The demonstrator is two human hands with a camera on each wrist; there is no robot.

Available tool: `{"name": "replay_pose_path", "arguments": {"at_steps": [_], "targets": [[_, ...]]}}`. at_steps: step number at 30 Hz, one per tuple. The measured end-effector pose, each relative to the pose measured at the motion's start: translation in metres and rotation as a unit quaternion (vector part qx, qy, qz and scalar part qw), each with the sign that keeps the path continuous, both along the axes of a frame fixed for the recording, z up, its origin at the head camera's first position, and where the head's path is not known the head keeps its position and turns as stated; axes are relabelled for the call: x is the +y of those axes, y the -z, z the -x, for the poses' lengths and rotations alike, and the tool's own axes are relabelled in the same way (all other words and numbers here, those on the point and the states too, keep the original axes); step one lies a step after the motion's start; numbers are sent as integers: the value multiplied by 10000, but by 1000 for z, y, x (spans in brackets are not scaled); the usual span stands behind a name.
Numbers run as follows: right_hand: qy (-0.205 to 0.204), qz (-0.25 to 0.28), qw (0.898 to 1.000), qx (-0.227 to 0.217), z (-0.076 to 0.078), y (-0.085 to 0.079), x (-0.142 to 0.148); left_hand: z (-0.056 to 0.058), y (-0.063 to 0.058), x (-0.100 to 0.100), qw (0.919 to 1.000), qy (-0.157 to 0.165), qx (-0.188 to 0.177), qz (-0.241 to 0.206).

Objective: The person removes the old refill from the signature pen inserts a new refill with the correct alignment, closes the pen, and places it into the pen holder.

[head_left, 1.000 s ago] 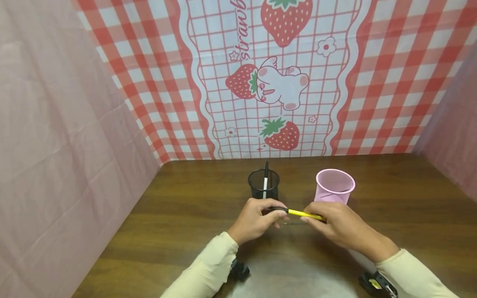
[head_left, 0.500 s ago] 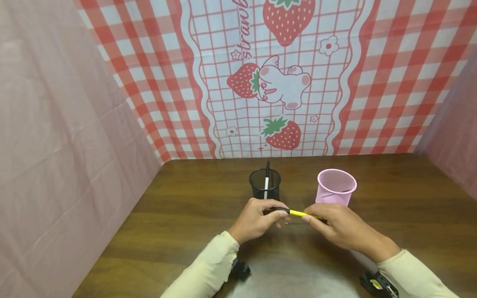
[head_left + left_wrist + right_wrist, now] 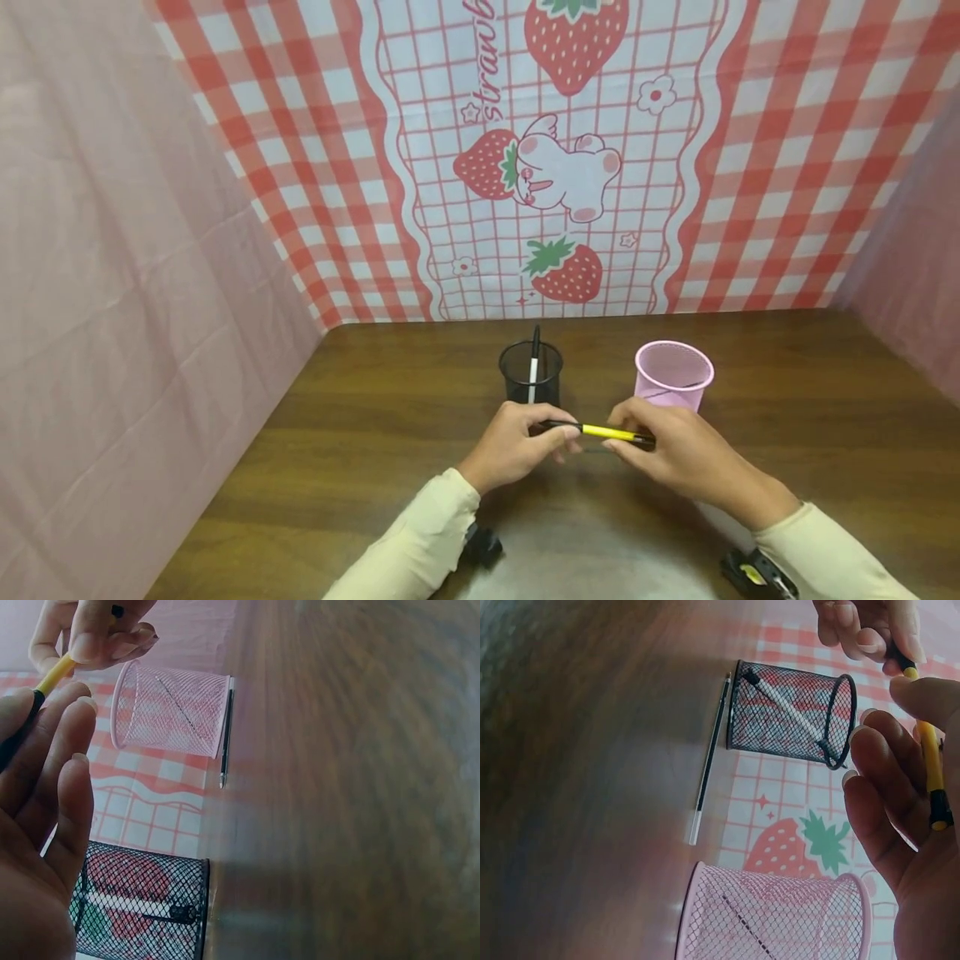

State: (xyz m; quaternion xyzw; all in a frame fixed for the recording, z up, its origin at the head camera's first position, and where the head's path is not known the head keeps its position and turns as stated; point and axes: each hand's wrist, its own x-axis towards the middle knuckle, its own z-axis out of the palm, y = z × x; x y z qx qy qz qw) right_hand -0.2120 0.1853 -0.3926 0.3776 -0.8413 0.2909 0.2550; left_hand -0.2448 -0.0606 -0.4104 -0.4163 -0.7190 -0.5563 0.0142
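A yellow-and-black pen (image 3: pixel 606 432) lies level between my two hands, above the table. My left hand (image 3: pixel 517 443) pinches its black end between thumb and fingers. Around the other end, my right hand (image 3: pixel 671 450) holds the yellow barrel, with the thumb against it in the right wrist view and the remaining fingers loosely bent. Below the hands, a thin dark pen refill (image 3: pixel 711 765) with a clear end lies on the table. Behind my left hand stands a black mesh cup (image 3: pixel 551 392) holding a black-and-white pen (image 3: pixel 534 367).
A pink mesh cup (image 3: pixel 669 398) stands behind my right hand, with a thin dark stick (image 3: pixel 178 705) leaning inside. The brown wooden table (image 3: pixel 337 467) reaches back to a red-and-white strawberry cloth (image 3: pixel 570 167). Pink cloth (image 3: pixel 150 250) hangs along the left side.
My right finger and thumb have spread a little apart around the pen, so more of its yellow barrel and dark end shows. My left hand stays almost still. The cups have not moved.
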Motion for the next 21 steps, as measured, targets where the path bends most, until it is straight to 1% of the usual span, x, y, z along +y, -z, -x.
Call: {"name": "replay_pose_path", "arguments": {"at_steps": [2, 5, 9, 13, 15, 18, 21], "targets": [[-3, -17, 10000, 18, 0, 0, -1, 0, 0, 0, 10000, -7, 2, 0], [-32, -21, 9999, 127, 0, 1, -1, -1, -1, 0, 9999, 34, -96, -21], [-230, 15, 9989, 405, 1, 1, 0, -2, -2, 1, 9999, 89, -135, -48], [-431, 44, 9973, 592, 2, 2, 2, -2, -2, 1, 9999, 93, -85, -63], [-439, 11, 9970, 631, 2, 2, 2, -2, -2, 0, 9999, 83, -60, -53], [-446, -21, 9968, 665, 2, 2, 1, -1, -1, 0, 9999, 29, 97, -14], [-474, -58, 9969, 626, 2, 2, 1, 0, 0, -1, 9999, 16, 137, -13]]}}
